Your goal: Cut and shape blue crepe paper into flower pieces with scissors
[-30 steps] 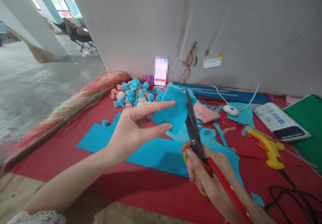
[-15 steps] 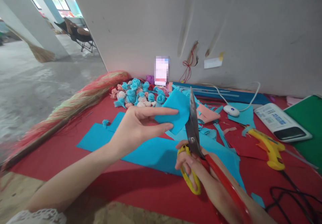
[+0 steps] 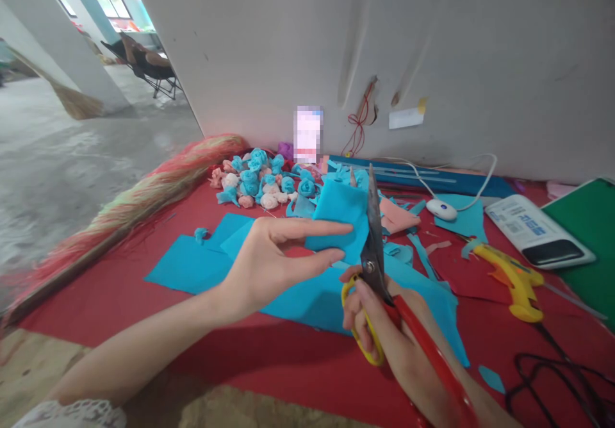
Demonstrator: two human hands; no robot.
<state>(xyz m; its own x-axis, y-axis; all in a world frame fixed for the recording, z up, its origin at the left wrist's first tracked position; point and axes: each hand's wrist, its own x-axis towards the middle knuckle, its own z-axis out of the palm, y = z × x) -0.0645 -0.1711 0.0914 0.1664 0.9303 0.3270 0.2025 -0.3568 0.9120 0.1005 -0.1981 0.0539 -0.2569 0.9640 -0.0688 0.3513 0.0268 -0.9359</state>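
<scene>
My left hand (image 3: 288,248) holds a folded piece of blue paper (image 3: 340,205) by its lower left part, index finger and thumb stretched along it. In my right hand (image 3: 384,319) is a pair of scissors (image 3: 375,242) with one yellow and one red handle, pointing up. Its near blade runs along the right edge of the folded paper. Another blade tip seems to show above the paper's top edge, so the blades look parted around it. Below both hands a large blue sheet (image 3: 307,306) lies on the red tabletop (image 3: 211,351).
Blue, pink and white paper roses (image 3: 259,181) are heaped at the back left, beside a phone (image 3: 308,134). To the right lie a yellow glue gun (image 3: 516,280), a white device (image 3: 538,230) and blue scraps (image 3: 423,255). A straw broom (image 3: 144,197) lies along the left edge.
My left hand has shifted slightly right and down, and the folded paper has turned more upright. The scissors have moved slightly right, their blades now looking more parted at the paper's right edge.
</scene>
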